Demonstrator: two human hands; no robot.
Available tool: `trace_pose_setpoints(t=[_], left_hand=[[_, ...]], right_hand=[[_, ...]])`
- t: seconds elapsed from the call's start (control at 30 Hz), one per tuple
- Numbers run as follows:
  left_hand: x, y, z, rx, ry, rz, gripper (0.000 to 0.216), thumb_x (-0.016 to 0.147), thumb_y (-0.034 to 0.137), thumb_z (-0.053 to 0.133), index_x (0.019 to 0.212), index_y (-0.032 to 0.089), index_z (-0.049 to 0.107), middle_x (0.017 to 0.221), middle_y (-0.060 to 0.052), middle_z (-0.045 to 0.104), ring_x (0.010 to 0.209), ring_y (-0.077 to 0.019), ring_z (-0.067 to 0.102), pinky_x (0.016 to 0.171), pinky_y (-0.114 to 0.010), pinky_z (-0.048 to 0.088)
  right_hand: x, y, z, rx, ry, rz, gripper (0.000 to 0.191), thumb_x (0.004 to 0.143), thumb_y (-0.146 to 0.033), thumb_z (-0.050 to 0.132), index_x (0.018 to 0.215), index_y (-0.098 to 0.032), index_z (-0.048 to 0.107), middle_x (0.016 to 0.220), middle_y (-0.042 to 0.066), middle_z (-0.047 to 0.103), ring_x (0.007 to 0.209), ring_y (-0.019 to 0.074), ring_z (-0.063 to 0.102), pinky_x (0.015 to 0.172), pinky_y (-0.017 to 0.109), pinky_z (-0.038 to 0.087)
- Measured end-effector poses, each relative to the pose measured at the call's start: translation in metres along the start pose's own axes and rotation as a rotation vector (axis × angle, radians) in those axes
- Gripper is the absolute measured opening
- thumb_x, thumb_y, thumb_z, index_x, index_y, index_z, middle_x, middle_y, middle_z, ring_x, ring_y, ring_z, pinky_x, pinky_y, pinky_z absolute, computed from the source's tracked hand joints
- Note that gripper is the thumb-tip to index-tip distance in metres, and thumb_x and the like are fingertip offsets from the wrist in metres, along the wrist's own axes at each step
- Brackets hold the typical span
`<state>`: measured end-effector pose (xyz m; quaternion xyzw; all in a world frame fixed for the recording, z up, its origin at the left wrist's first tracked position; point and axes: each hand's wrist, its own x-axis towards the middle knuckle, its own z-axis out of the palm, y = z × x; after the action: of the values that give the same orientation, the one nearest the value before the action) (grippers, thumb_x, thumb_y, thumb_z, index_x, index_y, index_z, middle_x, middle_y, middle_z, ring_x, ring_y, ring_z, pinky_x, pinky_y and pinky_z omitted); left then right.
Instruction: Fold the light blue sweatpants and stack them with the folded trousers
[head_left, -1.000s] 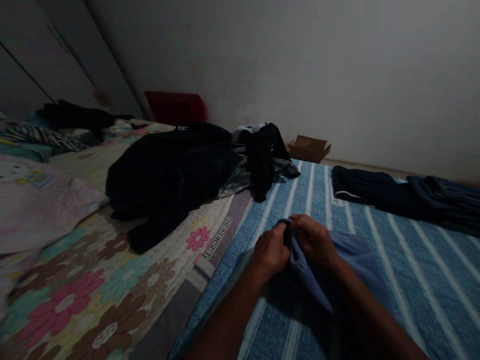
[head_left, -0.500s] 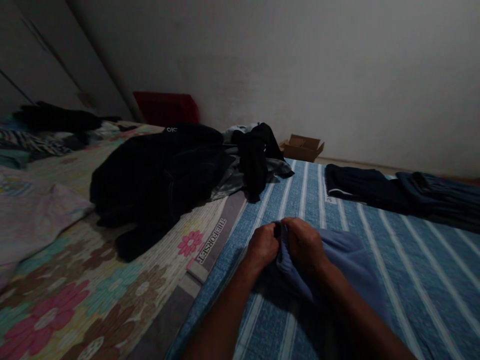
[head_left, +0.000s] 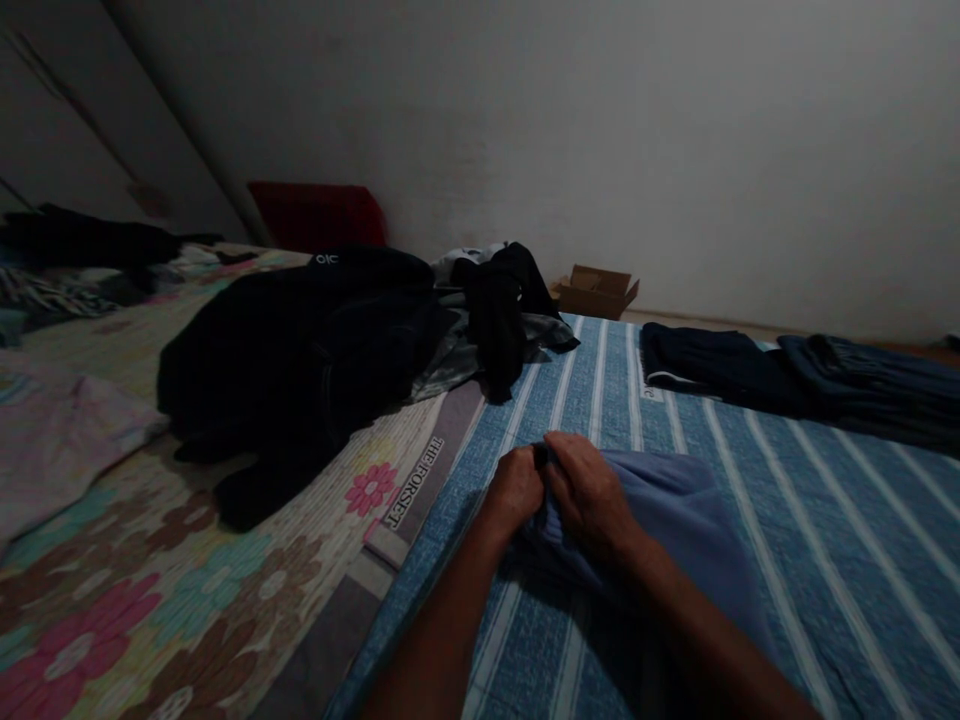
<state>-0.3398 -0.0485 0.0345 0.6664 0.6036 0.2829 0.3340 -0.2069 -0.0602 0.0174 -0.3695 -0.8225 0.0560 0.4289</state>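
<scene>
A blue-violet garment (head_left: 682,510) lies partly flat on the blue striped sheet (head_left: 600,380), its left edge bunched up between my hands. My left hand (head_left: 516,488) is closed on that left edge, knuckles up. Right beside it, my right hand (head_left: 589,490) has its fingers wrapped over the gathered cloth. A dark bit of fabric shows between the two hands. What kind of garment it is cannot be made out, and my right forearm hides its near part.
Dark clothes (head_left: 300,360) are heaped on the flowered cover (head_left: 247,570) at left, with a black garment (head_left: 499,310) behind. Folded dark trousers (head_left: 885,385) lie at far right. A cardboard box (head_left: 596,293) and a red object (head_left: 319,215) stand by the wall.
My right hand has come down flatter over the garment's edge, closer to my left hand. The whole view has shifted slightly, so things appear a little further left.
</scene>
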Motion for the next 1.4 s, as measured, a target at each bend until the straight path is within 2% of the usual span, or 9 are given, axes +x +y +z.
trace_pose_setpoints(t=[0.23, 0.47, 0.63, 0.8, 0.93, 1.1, 1.17, 1.27, 1.4], left_hand=[[-0.005, -0.001, -0.002, -0.111, -0.002, 0.010, 0.027, 0.074, 0.013, 0.048, 0.088, 0.014, 0.071, 0.084, -0.005, 0.073, 0.082, -0.0202, 0.066, 0.076, -0.028, 0.049], [-0.020, 0.001, -0.010, -0.298, 0.025, -0.078, 0.030, 0.080, 0.034, 0.049, 0.090, 0.012, 0.068, 0.080, -0.005, 0.071, 0.080, -0.0202, 0.064, 0.068, -0.027, 0.049], [-0.040, 0.007, -0.022, -0.474, -0.098, -0.126, 0.036, 0.079, 0.036, 0.053, 0.105, 0.012, 0.061, 0.076, -0.003, 0.068, 0.072, -0.0174, 0.064, 0.061, -0.025, 0.047], [-0.061, 0.016, -0.030, -0.453, -0.189, -0.081, 0.044, 0.077, 0.027, 0.056, 0.120, 0.015, 0.053, 0.094, -0.006, 0.071, 0.088, -0.0201, 0.066, 0.079, -0.030, 0.050], [-0.073, 0.019, -0.026, -0.308, -0.108, -0.081, 0.067, 0.067, 0.022, 0.068, 0.130, 0.021, 0.047, 0.118, -0.008, 0.065, 0.111, -0.0251, 0.059, 0.095, -0.037, 0.045], [-0.077, 0.011, -0.013, -0.251, -0.066, -0.081, 0.074, 0.068, 0.017, 0.063, 0.138, 0.018, 0.040, 0.124, -0.012, 0.061, 0.112, -0.0249, 0.059, 0.097, -0.039, 0.045], [-0.078, 0.007, -0.009, -0.242, -0.045, -0.106, 0.074, 0.069, 0.019, 0.063, 0.139, 0.016, 0.038, 0.123, -0.013, 0.062, 0.111, -0.0257, 0.060, 0.097, -0.040, 0.045], [-0.079, 0.003, -0.005, -0.262, -0.020, -0.117, 0.070, 0.071, 0.021, 0.062, 0.137, 0.015, 0.041, 0.126, -0.015, 0.060, 0.115, -0.0265, 0.058, 0.099, -0.041, 0.045], [-0.081, 0.002, -0.003, -0.288, 0.021, -0.142, 0.067, 0.069, 0.023, 0.063, 0.134, 0.015, 0.047, 0.125, -0.014, 0.061, 0.117, -0.0268, 0.056, 0.101, -0.042, 0.044]], right_hand=[[-0.006, 0.001, 0.005, -0.030, -0.060, 0.013, 0.045, 0.092, -0.026, 0.041, 0.136, -0.018, 0.040, 0.130, 0.016, 0.056, 0.125, 0.0269, 0.047, 0.107, 0.054, 0.034], [-0.007, -0.004, 0.002, -0.031, -0.088, -0.001, 0.050, 0.092, -0.032, 0.042, 0.140, -0.018, 0.035, 0.135, 0.015, 0.051, 0.130, 0.0272, 0.042, 0.108, 0.053, 0.033], [-0.006, -0.006, 0.001, 0.020, -0.070, 0.038, 0.057, 0.093, -0.039, 0.040, 0.145, -0.020, 0.025, 0.136, 0.015, 0.049, 0.130, 0.0271, 0.041, 0.107, 0.051, 0.035], [-0.005, -0.005, 0.001, 0.099, -0.040, 0.050, 0.058, 0.093, -0.046, 0.038, 0.144, -0.019, 0.028, 0.134, 0.014, 0.050, 0.127, 0.0280, 0.044, 0.104, 0.050, 0.037], [0.001, -0.011, -0.004, 0.129, -0.044, 0.093, 0.049, 0.094, -0.044, 0.036, 0.136, -0.018, 0.039, 0.127, 0.014, 0.055, 0.119, 0.0257, 0.050, 0.101, 0.046, 0.040], [0.021, 0.005, -0.034, 0.144, -0.207, 0.160, 0.030, 0.093, -0.033, 0.041, 0.107, -0.018, 0.063, 0.095, 0.009, 0.069, 0.088, 0.0222, 0.062, 0.085, 0.040, 0.048], [0.025, 0.024, -0.051, 0.110, -0.264, 0.291, 0.028, 0.091, -0.029, 0.043, 0.105, -0.018, 0.065, 0.096, 0.010, 0.070, 0.089, 0.0227, 0.064, 0.083, 0.039, 0.048], [0.024, 0.054, -0.075, 0.095, -0.481, 0.462, 0.029, 0.089, -0.028, 0.047, 0.109, -0.017, 0.065, 0.105, 0.011, 0.069, 0.091, 0.0230, 0.065, 0.079, 0.036, 0.048], [0.016, 0.070, -0.091, 0.122, -0.654, 0.454, 0.027, 0.086, -0.033, 0.053, 0.104, -0.019, 0.067, 0.097, 0.008, 0.070, 0.084, 0.0208, 0.063, 0.071, 0.030, 0.047]])
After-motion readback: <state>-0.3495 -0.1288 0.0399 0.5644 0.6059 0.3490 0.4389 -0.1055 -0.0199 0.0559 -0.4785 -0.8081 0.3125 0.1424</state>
